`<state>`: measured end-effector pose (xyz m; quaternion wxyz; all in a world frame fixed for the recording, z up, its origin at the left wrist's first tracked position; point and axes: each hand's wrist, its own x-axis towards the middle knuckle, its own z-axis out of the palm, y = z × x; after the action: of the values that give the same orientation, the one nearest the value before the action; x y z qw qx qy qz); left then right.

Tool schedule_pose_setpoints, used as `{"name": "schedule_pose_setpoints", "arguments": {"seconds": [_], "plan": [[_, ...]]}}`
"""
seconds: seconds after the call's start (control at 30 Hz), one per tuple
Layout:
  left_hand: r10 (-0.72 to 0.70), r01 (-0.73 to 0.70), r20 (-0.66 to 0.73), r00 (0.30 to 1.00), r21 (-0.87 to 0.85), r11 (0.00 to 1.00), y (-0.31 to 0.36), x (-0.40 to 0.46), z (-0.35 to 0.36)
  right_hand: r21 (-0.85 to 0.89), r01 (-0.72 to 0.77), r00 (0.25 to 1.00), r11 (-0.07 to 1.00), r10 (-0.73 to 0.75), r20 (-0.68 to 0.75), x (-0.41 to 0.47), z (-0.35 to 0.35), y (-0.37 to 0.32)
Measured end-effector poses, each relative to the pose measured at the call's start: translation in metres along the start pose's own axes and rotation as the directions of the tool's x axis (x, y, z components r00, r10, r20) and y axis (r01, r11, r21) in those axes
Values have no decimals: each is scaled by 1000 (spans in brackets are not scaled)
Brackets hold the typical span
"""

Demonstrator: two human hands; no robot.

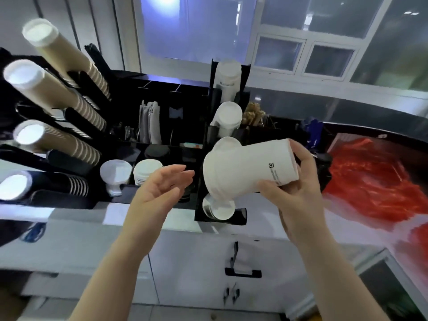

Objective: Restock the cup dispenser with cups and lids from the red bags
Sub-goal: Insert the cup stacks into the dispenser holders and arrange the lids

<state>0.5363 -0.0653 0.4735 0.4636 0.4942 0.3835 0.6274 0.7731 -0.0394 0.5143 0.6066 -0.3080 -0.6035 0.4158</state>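
My right hand (pixel 294 193) grips a short stack of white paper cups (pixel 245 169), held on its side with the base end pointing left. It hovers in front of the black cup dispenser (pixel 201 144), just above a slot with white cups (pixel 218 208) in it. My left hand (pixel 159 191) is open, palm up, a little left of the stack and not touching it. Two more white cup stacks (pixel 228 82) stand in the slots behind. A red bag (pixel 379 181) lies on the counter to the right.
Long stacks of tan striped cups (pixel 62 93) and dark cups (pixel 46 185) slant out of the rack at the left. Lids (pixel 147 171) and napkins (pixel 150 123) fill middle compartments. White cabinet doors with a black handle (pixel 243 272) are below the counter.
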Motion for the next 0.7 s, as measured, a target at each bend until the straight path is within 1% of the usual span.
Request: {"name": "schedule_pose_setpoints", "arguments": {"seconds": [0.07,0.13,0.23,0.33,0.43,0.5,0.53,0.63,0.7], "plan": [[-7,9,-33,999,54,998,-7,-12,5,-9,-33,999,999,33,-8,-15,-8,5],[-16,27,-68,998,155,988,-16,-21,13,-38,-60,997,997,58,-46,-27,-15,11],[-56,103,-153,987,316,943,-32,-26,25,-91,-83,992,992,73,-107,-36,-17,23],[-147,217,-182,972,465,858,-45,-23,35,-166,-96,989,981,76,-128,-39,-5,36],[-177,247,-174,969,615,748,-51,-24,40,-355,-32,997,934,7,-73,-39,10,46],[-172,252,-185,968,659,709,-52,-24,40,-480,40,999,877,-48,-6,-37,16,53],[-169,250,-185,968,674,696,-53,-25,39,-520,56,998,853,-49,26,-35,19,57],[-161,231,-165,973,699,677,-53,-24,37,-621,39,998,783,-3,59,-31,22,70],[-162,219,-148,976,693,687,-52,-24,34,-686,41,998,727,-3,57,-30,23,79]]}}
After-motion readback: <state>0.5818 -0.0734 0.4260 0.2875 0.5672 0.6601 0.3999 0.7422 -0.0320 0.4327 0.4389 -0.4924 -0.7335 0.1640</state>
